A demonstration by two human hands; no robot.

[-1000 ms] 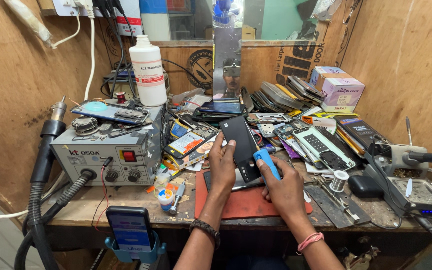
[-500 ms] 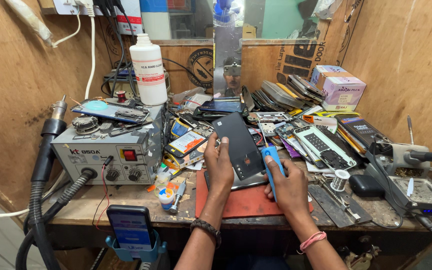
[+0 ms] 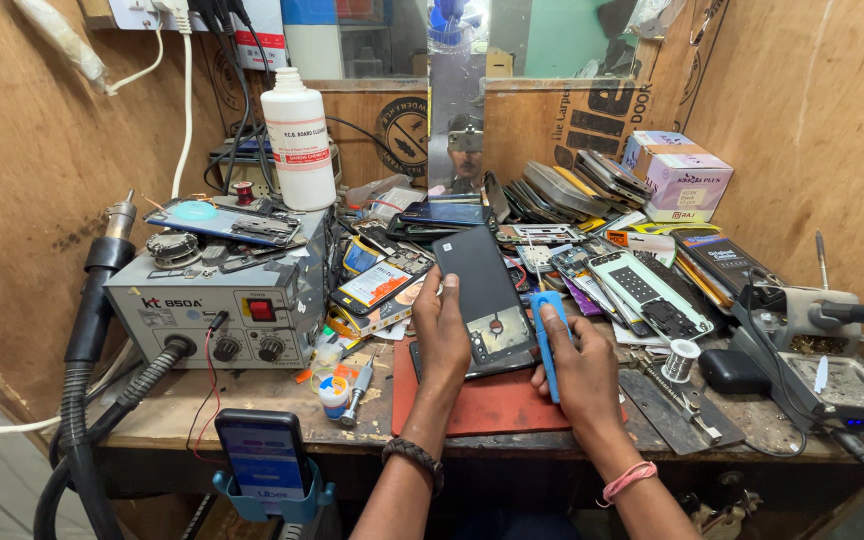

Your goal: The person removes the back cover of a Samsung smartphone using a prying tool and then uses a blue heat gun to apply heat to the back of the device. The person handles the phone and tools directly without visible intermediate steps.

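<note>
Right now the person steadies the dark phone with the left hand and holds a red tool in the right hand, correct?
Not quite: the tool in the right hand is blue, not red, as the head view shows. The left hand does steady the dark phone.

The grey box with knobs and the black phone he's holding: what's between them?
In the head view, between grey box and black phone: a flat battery pack atop loose parts.
</note>
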